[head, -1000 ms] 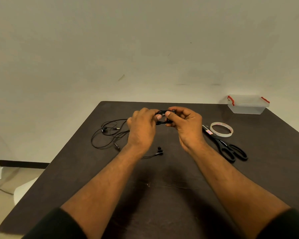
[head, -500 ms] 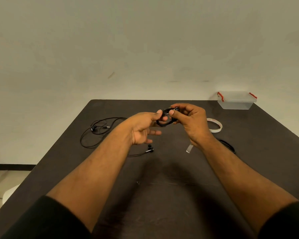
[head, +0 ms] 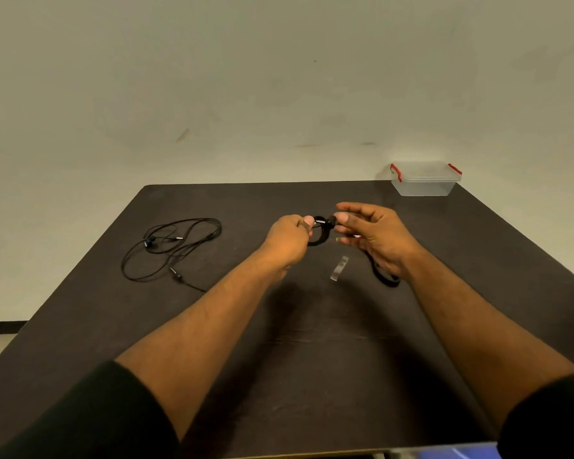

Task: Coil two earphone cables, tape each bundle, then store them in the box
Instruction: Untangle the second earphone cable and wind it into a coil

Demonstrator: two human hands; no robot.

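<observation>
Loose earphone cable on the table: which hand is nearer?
Left. The left hand is just right of the loose earphone cable; the right hand is farther right, beyond the coiled bundle.

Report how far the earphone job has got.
Done: one earphone cable is coiled into a small bundle. In hand: the left hand grips that bundle while the right hand pinches its other side; a cut strip of tape waits on the table, not yet wrapped. Left: tape it, coil and tape the loose second cable, then put both in the box, whose lid is on.
</observation>
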